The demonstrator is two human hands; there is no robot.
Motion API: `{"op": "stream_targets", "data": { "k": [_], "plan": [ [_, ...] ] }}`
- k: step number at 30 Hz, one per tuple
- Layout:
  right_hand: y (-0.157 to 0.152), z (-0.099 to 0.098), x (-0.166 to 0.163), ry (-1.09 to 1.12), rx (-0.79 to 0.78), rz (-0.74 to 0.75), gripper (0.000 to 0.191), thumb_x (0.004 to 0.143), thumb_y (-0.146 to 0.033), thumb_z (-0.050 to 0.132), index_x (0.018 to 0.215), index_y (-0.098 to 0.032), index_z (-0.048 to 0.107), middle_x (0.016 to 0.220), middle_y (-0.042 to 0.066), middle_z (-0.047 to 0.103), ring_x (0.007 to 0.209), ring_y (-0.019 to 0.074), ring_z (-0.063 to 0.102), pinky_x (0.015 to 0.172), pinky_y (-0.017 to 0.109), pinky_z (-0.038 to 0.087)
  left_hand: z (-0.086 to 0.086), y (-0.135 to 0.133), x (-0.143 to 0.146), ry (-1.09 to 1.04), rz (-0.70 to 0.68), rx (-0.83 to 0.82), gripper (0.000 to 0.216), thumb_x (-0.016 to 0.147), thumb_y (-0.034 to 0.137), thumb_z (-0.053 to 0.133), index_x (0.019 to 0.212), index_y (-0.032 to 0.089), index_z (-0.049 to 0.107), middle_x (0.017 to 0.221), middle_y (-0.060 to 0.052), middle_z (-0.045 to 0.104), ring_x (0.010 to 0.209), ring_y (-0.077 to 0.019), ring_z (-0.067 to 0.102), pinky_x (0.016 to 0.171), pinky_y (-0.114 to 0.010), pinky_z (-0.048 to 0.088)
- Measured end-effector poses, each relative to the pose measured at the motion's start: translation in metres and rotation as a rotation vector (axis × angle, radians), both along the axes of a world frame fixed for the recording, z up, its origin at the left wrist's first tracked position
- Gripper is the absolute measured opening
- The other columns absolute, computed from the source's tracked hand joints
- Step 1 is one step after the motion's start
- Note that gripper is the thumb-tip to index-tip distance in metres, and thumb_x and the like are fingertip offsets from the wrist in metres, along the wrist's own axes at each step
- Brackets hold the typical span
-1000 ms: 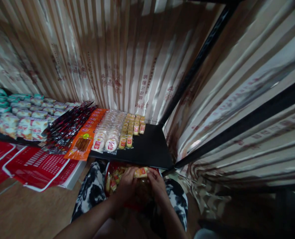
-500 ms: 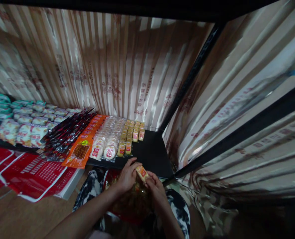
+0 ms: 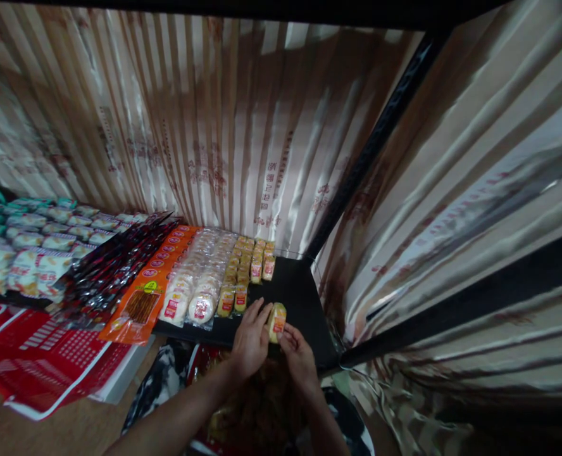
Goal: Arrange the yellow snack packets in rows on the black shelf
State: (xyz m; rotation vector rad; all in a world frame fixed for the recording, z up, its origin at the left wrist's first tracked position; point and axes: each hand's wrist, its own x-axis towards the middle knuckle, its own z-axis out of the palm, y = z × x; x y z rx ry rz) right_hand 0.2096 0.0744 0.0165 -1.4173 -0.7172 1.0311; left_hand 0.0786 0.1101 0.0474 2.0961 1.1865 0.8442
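Observation:
Between my two hands is a small yellow snack packet with a red and orange label, standing nearly upright over the front edge of the black shelf. My left hand grips its left side, and my right hand pinches its lower right side. Just beyond my left hand, matching yellow packets stand in rows on the shelf. Below my wrists, a red bag of similar wrapped packets rests between my knees; my forearms cover part of it.
Left along the shelf lie white round snack packs, an orange bag of sticks, dark shiny packets and white-and-green packs. Red bags lie on the floor below. A black post and curtains enclose the corner.
Both hands have carried the yellow packet forward toward the shelf, and it has turned from slanted to nearly upright. The view has shifted slightly.

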Motion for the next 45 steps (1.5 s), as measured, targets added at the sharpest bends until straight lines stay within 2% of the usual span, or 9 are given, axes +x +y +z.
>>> {"op": "stream_targets", "data": {
  "k": [3, 7, 13, 20, 26, 33, 38, 42, 45],
  "plan": [
    [0.028, -0.008, 0.007, -0.112, 0.006, -0.082, 0.044, 0.057, -0.046, 0.066, 0.09, -0.017, 0.06, 0.085, 0.008, 0.069, 0.078, 0.0202, 0.064, 0.076, 0.034, 0.05, -0.013, 0.002, 0.009, 0.057, -0.059, 0.019, 0.059, 0.077, 0.006, 0.033, 0.135, 0.014, 0.037, 0.146, -0.007, 0.028, 0.136, -0.0207, 0.02, 0.112, -0.04, 0.024],
    [0.063, -0.013, 0.015, -0.317, 0.01, -0.099, 0.036, 0.065, -0.044, 0.057, 0.089, -0.017, 0.058, 0.086, 0.008, 0.068, 0.078, 0.0192, 0.064, 0.074, 0.032, 0.05, -0.029, 0.012, 0.023, 0.118, -0.083, -0.014, 0.066, 0.071, 0.004, 0.036, 0.137, 0.011, 0.034, 0.146, -0.008, 0.028, 0.137, -0.0222, 0.015, 0.113, -0.041, 0.023],
    [0.102, -0.005, 0.019, -0.542, -0.091, -0.099, 0.028, 0.071, -0.041, 0.05, 0.089, -0.02, 0.054, 0.085, 0.008, 0.068, 0.079, 0.0197, 0.065, 0.068, 0.029, 0.049, -0.035, 0.04, 0.04, 0.177, -0.037, -0.053, 0.067, 0.066, 0.003, 0.038, 0.134, 0.006, 0.038, 0.144, -0.012, 0.029, 0.136, -0.0221, 0.019, 0.113, -0.039, 0.023],
    [0.122, -0.002, 0.016, -0.734, -0.172, -0.05, 0.022, 0.077, -0.039, 0.044, 0.087, -0.022, 0.054, 0.082, 0.004, 0.067, 0.075, 0.0184, 0.064, 0.065, 0.027, 0.044, -0.037, 0.062, 0.044, 0.203, 0.005, -0.043, 0.062, 0.068, 0.002, 0.037, 0.13, 0.001, 0.042, 0.143, -0.015, 0.03, 0.135, -0.0224, 0.021, 0.113, -0.037, 0.023],
    [0.129, -0.004, 0.015, -0.879, -0.242, -0.007, 0.026, 0.081, -0.04, 0.039, 0.089, -0.021, 0.056, 0.084, 0.004, 0.065, 0.074, 0.0189, 0.061, 0.064, 0.028, 0.042, -0.038, 0.064, 0.045, 0.27, -0.015, -0.036, 0.057, 0.071, 0.005, 0.039, 0.128, 0.001, 0.045, 0.143, -0.016, 0.031, 0.136, -0.0258, 0.016, 0.113, -0.038, 0.022],
    [0.108, -0.001, 0.012, -0.674, -0.084, -0.163, 0.051, 0.073, -0.053, 0.049, 0.105, -0.013, 0.055, 0.107, 0.014, 0.059, 0.083, 0.0206, 0.06, 0.073, 0.03, 0.047, -0.044, 0.053, 0.033, 0.289, -0.055, 0.197, 0.041, 0.087, 0.012, 0.034, 0.125, 0.009, 0.049, 0.145, -0.011, 0.029, 0.137, -0.0241, 0.013, 0.11, -0.039, 0.028],
    [0.06, 0.011, -0.007, -0.103, -0.004, 0.034, 0.068, 0.058, -0.044, 0.069, 0.117, -0.017, 0.05, 0.111, 0.011, 0.061, 0.099, 0.0207, 0.059, 0.085, 0.031, 0.046, -0.035, 0.041, 0.024, 0.273, 0.006, 0.413, 0.04, 0.092, 0.017, 0.028, 0.129, 0.016, 0.043, 0.144, -0.007, 0.032, 0.137, -0.0194, 0.014, 0.101, -0.035, 0.039],
    [0.025, 0.037, -0.025, 0.109, 0.06, 0.185, 0.056, 0.058, -0.038, 0.073, 0.109, -0.02, 0.059, 0.109, 0.008, 0.064, 0.098, 0.0208, 0.06, 0.087, 0.033, 0.046, -0.015, 0.023, 0.022, 0.279, -0.002, 0.446, 0.039, 0.09, 0.018, 0.035, 0.127, 0.021, 0.046, 0.147, -0.004, 0.027, 0.136, -0.0208, 0.019, 0.097, -0.032, 0.043],
    [0.012, 0.051, -0.033, 0.08, 0.112, 0.127, 0.038, 0.065, -0.044, 0.068, 0.09, -0.017, 0.068, 0.09, 0.006, 0.068, 0.083, 0.019, 0.062, 0.078, 0.031, 0.047, 0.0, 0.009, 0.022, 0.289, -0.03, 0.409, 0.043, 0.085, 0.007, 0.03, 0.121, 0.019, 0.051, 0.146, -0.004, 0.03, 0.132, -0.0208, 0.031, 0.09, -0.037, 0.046]
  ]
}}
